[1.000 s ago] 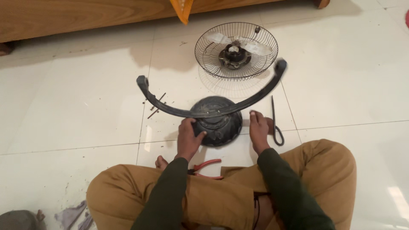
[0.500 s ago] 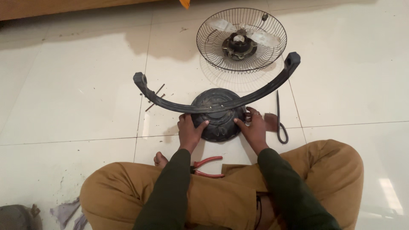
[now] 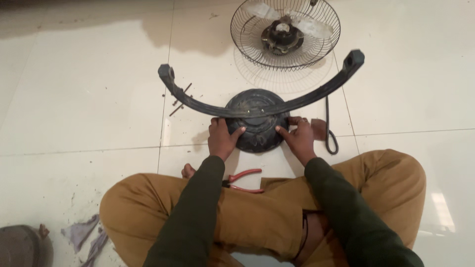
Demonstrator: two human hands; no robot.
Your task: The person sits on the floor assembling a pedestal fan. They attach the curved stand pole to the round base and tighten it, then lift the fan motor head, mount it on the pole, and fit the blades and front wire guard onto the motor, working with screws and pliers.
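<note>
Seated cross-legged on white tiled floor [image 3: 79, 99], knees in tan trousers [image 3: 257, 217] splayed so work sits right between them, close to body. Left hand [image 3: 221, 138] spread, fingers pressed flat on left edge of round dark fan base [image 3: 257, 123], thumb reaching inward across its lower face; nothing pinched. Right hand [image 3: 298, 138] likewise spread w/ fingertips on base's right rim, index pointing in toward centre; palm off to the side, partly over a small dark brown bit on the tile, can't tell what. Both hands flank the base, prob. to steady it or turn it flat on the floor. Base lies directly ahead of shins, w/ curved dark yoke bracket [image 3: 198, 104] fixed across its upper part, arms sweeping up to left & right ends, each end w/ a mounting hole. Wire fan guard [image 3: 321, 47] w/ motor hub [image 3: 282, 35] and pale blades inside sits further out, beyond the bracket, apart from it, out of the way. Loose screws [image 3: 180, 99] scattered just under bracket's left arm, near but not touching the hands. Black cord [image 3: 329, 133] runs down right of base, looped at end, just beside right hand. Red-handled pliers [image 3: 242, 180] parked by left forearm, against trouser leg, within easy grab. Grey rag [image 3: 81, 232] & dark round object [image 3: 22, 247] at bottom left, well apart
</note>
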